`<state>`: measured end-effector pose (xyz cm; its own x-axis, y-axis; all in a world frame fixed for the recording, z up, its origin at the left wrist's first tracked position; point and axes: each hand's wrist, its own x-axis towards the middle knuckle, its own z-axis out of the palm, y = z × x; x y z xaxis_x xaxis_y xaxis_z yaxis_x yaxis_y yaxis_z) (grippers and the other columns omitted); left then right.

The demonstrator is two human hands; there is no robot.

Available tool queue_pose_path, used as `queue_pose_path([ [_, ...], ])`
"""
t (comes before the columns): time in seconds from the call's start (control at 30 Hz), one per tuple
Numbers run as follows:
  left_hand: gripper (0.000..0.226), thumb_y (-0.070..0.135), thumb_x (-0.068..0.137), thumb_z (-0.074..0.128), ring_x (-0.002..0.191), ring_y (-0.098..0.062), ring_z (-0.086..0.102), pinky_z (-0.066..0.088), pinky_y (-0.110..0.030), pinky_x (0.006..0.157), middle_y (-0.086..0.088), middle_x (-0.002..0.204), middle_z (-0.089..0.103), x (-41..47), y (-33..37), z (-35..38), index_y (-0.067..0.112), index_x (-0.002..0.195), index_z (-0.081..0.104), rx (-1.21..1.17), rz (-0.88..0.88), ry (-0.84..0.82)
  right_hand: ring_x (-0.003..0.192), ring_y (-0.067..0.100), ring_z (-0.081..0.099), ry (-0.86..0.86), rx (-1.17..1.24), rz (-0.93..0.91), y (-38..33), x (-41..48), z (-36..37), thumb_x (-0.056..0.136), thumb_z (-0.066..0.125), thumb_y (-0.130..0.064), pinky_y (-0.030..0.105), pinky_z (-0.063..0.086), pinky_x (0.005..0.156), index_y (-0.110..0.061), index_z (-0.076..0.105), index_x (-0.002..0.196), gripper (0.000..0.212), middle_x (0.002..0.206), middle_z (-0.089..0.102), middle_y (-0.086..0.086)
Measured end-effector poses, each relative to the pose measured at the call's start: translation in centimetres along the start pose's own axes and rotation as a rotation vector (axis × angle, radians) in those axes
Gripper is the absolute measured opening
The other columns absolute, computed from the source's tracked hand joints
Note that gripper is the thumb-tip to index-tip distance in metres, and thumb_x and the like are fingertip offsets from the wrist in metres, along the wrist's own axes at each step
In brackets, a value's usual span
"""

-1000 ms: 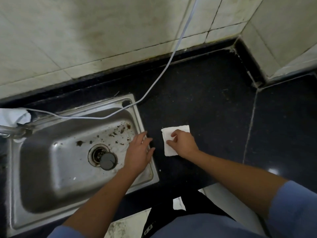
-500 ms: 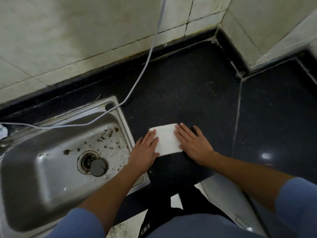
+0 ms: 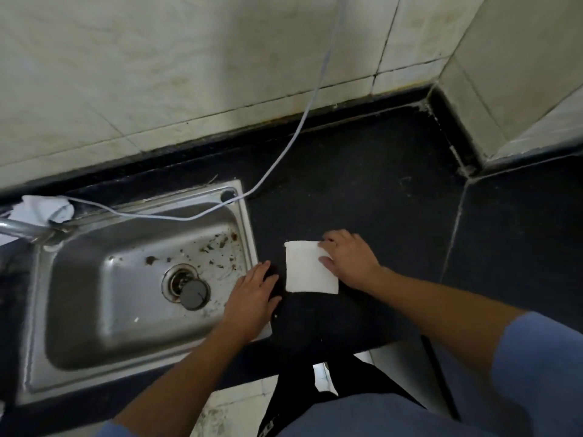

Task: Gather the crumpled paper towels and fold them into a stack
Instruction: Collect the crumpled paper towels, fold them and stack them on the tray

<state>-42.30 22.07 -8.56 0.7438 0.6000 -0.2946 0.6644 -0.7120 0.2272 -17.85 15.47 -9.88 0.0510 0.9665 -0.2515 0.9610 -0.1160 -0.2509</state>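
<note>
- Folded paper towel (image 3: 310, 269): white, flat on the black worktop (image 3: 378, 197), between the two hands.
- Right hand (image 3: 351, 260): on the towel's right edge. Fingers (image 3: 329, 241) lightly bent at its far right corner, thumb laid on the sheet, pressing down, not wrapped round it.
- Left hand (image 3: 252, 299): just left of the towel, small gap, not touching it. Fingers straight and spread, palm down, holding nothing, resting across the sink's right rim and onto the worktop.
- Towel's near edge lies a little past the right thumb, toward the person; its left edge runs level with the left fingertips.
- Steel sink (image 3: 249, 222): left of the left fingers. Basin holds brown debris specks, mostly in the far right corner, close to those fingertips.
- Black drain plug (image 3: 194, 293): sits at the drain's near right edge, further left of the left hand.
- White cable (image 3: 277, 162): runs down the wall and across the sink's back rim, beyond both hands.
- Crumpled white wad (image 3: 44, 207): far left, beside the tap (image 3: 28, 230), well apart from both hands.
</note>
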Motion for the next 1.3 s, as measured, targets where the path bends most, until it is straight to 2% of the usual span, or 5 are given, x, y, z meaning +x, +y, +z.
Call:
queue_pose_path([
  [0.1,0.047,0.025,0.069,0.083,0.111,-0.034,0.060,0.052,-0.044,0.086,-0.016,0.126,0.060,-3.8,-0.8,0.5,0.011,0.111,0.067,-0.022,-0.120,0.030,0.117,0.027,0.048,-0.238,-0.043,0.076,-1.5,4.0,-1.5,0.087,0.060,-0.046,0.040,0.042,0.091,-0.016,0.044,0.133,0.057,0.128,0.050,0.008],
  [0.3,0.044,0.022,0.066,0.083,0.097,-0.029,0.063,0.054,-0.039,0.081,-0.009,0.111,0.063,-9.0,-1.5,1.0,0.013,0.106,0.068,-0.063,-0.264,0.080,0.104,0.027,0.058,-0.461,0.105,0.191,-2.3,6.1,-1.5,0.084,0.067,-0.030,0.032,0.044,0.073,-0.012,0.051,0.124,0.047,0.120,0.058,0.009],
  [0.53,0.037,0.033,0.087,0.061,0.109,-0.016,0.053,0.044,-0.029,0.092,0.003,0.120,0.056,-7.6,-2.2,-1.7,0.021,0.122,0.058,-0.095,-0.222,0.113,0.089,0.019,0.055,-0.296,0.304,0.207,-3.9,1.5,-3.3,0.079,0.068,-0.020,0.030,0.043,0.068,-0.019,0.055,0.112,0.035,0.110,0.059,0.003],
  [0.9,0.034,0.026,0.089,0.057,0.101,-0.020,0.059,0.049,-0.035,0.086,-0.002,0.115,0.061,-3.1,-0.2,-5.0,0.018,0.122,0.055,-0.008,0.283,-0.001,0.089,0.026,0.061,0.221,0.164,0.522,-8.5,-16.6,-4.7,0.090,0.050,-0.056,0.035,0.040,0.068,-0.018,0.057,0.096,0.038,0.099,0.061,0.001],
  [1.3,0.027,0.032,0.090,0.053,0.105,-0.024,0.059,0.048,-0.035,0.082,-0.001,0.112,0.063,-9.7,27.1,-4.5,0.022,0.115,0.056,0.230,1.050,0.000,0.094,0.028,0.061,0.417,0.006,1.101,-13.0,-49.2,-1.6,0.094,0.049,-0.047,0.038,0.045,0.071,-0.020,0.052,0.106,0.030,0.106,0.060,-0.001],
])
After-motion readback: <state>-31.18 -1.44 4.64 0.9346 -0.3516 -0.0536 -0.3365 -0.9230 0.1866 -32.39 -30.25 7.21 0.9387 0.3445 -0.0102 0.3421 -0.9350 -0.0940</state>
